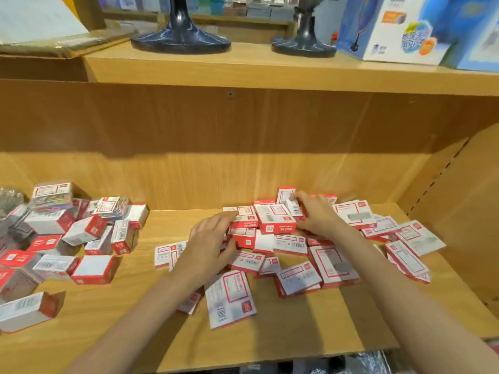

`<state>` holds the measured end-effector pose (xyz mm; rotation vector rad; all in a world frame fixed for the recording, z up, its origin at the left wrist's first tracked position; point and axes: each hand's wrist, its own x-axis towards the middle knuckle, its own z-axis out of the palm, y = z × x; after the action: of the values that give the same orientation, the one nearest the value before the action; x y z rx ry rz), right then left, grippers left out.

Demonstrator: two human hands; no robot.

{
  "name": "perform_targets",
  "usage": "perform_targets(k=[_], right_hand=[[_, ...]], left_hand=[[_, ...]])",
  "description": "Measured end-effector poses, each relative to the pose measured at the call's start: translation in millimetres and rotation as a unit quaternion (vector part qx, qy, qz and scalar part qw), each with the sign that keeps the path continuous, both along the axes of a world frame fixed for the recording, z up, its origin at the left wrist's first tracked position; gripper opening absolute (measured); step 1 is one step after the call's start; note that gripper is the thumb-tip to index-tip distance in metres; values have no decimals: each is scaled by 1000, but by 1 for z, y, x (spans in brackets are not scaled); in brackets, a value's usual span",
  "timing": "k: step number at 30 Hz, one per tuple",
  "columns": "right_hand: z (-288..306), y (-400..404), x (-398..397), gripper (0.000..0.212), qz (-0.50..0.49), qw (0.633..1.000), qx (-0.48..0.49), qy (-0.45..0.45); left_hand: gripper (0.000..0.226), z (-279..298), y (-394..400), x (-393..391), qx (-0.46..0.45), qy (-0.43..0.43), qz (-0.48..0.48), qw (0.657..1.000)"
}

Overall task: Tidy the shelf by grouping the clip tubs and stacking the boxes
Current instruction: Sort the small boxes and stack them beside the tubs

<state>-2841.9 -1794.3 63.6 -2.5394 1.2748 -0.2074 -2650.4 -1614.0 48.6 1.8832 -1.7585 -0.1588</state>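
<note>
Several small red-and-white boxes [294, 255] lie scattered flat across the middle and right of the wooden shelf [310, 319]. My left hand [213, 238] rests on boxes at the left edge of this pile, fingers loosely curved over them. My right hand [316, 214] grips a small box [293, 206] at the back of the pile. Between my hands sits a short stack of boxes [272, 220]. At the left, clear clip tubs [54, 197] with coloured clips stand among more red-and-white boxes [89, 268].
The shelf's right side wall [459, 211] rises close to the pile. An upper shelf [243, 68] carries two dark round stands [181, 39] and blue product boxes [405, 28]. A bag of silver clips [10, 198] lies at the far left.
</note>
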Motion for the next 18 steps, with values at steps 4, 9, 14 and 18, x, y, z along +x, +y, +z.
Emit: perform_targets(k=[4,9,14,18], right_hand=[[3,-6,-12,58,-30,971,103,-214],[48,-10,-55,58,-44,918,168,-356],[48,-12,-110,49,-111,936,144,-301],[36,-17,-150,34,-161,923,160,-312]], left_hand=[[59,2,-12,-15,-13,11,19,1000],[57,8,-39,-40,-35,15,0,999],[56,10,-65,-78,-27,5,-38,999],[43,14,-76,-107,-17,25,-60,998]])
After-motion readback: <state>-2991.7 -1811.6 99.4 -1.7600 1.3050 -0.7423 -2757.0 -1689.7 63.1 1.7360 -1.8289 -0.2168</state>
